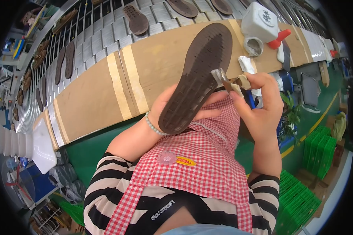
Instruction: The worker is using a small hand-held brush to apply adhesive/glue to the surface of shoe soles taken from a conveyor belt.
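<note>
My left hand (163, 102), a beaded bracelet at its wrist, grips a dark brown shoe sole (202, 66) from beneath, with fingers showing past its right edge. The sole is tilted, toe end up and to the right, and its two ends differ in shade. In my right hand (262, 100) a small flat tool (227, 80) with a shiny tip is pinched between thumb and fingers. Its kind is not clear; the grip looks wrapped in pale tape. The tip is at the sole's right edge; whether it touches I cannot tell.
Ahead runs a taped cardboard-covered ledge (86, 96), bearing a white plastic bottle (259, 21), a small round container (253, 46) and a red nozzle (279, 38). Beyond it, a metal slat conveyor (102, 41) carries several soles. Green crates (319, 150) are stacked at right.
</note>
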